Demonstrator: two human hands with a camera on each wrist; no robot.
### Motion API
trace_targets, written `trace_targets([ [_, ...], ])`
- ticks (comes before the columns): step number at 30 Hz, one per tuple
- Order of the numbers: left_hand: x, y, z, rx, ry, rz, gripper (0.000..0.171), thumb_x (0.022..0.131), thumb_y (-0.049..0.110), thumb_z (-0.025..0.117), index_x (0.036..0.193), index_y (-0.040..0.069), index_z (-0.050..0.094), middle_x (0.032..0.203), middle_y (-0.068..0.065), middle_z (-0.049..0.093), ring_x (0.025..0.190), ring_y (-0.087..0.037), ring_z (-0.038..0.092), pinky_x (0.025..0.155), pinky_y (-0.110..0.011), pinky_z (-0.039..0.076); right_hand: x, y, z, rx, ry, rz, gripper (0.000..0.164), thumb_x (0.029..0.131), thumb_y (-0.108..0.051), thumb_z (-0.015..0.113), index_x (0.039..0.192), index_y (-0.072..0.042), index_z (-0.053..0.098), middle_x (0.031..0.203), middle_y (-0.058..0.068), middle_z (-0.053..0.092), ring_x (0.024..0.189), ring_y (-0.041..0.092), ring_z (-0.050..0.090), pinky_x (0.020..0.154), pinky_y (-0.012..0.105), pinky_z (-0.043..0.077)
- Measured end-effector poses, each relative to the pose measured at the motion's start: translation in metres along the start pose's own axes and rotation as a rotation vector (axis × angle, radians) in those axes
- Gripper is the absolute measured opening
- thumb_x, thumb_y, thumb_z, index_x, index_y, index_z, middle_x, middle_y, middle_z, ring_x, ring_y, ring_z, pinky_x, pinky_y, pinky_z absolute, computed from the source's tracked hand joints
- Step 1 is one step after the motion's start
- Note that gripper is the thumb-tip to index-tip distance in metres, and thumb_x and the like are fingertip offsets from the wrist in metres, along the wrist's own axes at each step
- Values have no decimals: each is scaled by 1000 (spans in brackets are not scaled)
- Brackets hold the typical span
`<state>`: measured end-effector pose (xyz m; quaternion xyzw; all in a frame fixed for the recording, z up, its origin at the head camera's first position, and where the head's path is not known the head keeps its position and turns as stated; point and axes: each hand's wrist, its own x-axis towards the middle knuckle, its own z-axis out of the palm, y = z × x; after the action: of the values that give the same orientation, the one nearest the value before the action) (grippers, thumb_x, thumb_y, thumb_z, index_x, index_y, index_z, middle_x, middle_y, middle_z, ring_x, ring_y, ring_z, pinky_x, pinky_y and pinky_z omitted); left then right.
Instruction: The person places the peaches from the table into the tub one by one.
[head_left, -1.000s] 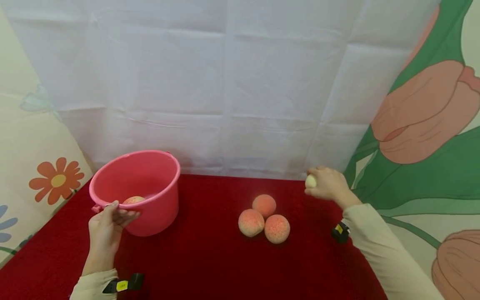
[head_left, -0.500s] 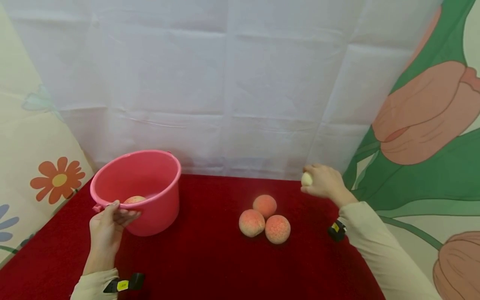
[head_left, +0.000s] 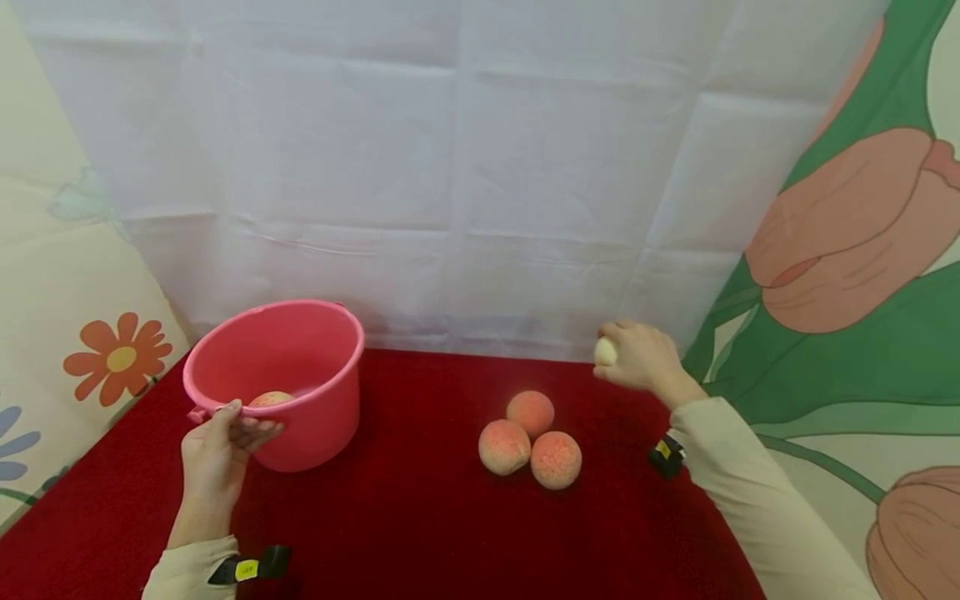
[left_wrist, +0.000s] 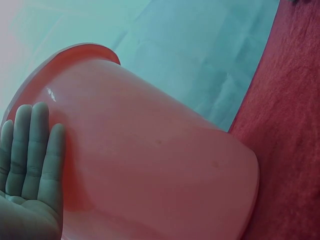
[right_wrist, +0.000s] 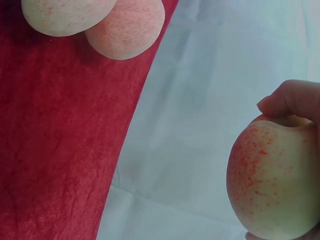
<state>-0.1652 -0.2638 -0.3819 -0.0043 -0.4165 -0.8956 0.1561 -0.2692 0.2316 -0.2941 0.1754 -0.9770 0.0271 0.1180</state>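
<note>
On the left stands a pink bucket (head_left: 315,417), its mouth tilted toward me, with a peach (head_left: 272,399) inside. My left hand (head_left: 217,454) grips the bucket's near rim, thumb over the edge and fingers along the outer wall; the left wrist view shows those fingers (left_wrist: 37,155) straight against the plastic. At the far right, my right hand (head_left: 641,358) holds a pale peach (right_wrist: 272,180) with red specks above the cloth, thumb near its stem dip. Between the hands, three pinkish peaches (head_left: 504,447) sit in a close cluster on the red cloth.
A red cloth (head_left: 420,533) covers the table. White sheeting (head_left: 450,183) hangs right behind its back edge. Flower-printed fabric borders both sides, with a large tulip print (head_left: 840,233) on the right. A black strap device (head_left: 247,569) sits on each wrist.
My right hand has moved slightly left and a little farther back, carrying the peach. The left hand stays on the bucket rim, and the cluster of peaches has not moved.
</note>
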Motion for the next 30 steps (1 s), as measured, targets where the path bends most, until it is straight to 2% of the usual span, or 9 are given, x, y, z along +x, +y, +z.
trace_targets([
  [13, 0, 1, -1, 10, -2, -8, 35, 95, 13, 50, 68, 2, 69, 64, -11, 68, 64, -21, 69, 62, -33, 56, 9, -12, -1, -2, 37, -26, 48, 66, -33, 72, 105, -8, 61, 102, 15, 61, 79, 32, 59, 57, 45, 49],
  [19, 0, -1, -1, 4, -21, -6, 36, 96, 11, 47, 69, 2, 69, 65, -11, 68, 65, -21, 69, 63, -32, 56, 14, -19, 2, -15, 15, -32, 50, 67, -35, 72, 107, -7, 61, 101, 15, 61, 79, 31, 58, 58, 43, 49],
  [30, 1, -2, -3, -19, -41, 30, 40, 97, 8, 43, 66, 1, 67, 62, -12, 67, 62, -21, 69, 61, -33, 56, 22, -33, 9, 25, 42, -69, 51, 65, -35, 74, 107, -9, 62, 103, 14, 62, 81, 30, 59, 59, 43, 49],
])
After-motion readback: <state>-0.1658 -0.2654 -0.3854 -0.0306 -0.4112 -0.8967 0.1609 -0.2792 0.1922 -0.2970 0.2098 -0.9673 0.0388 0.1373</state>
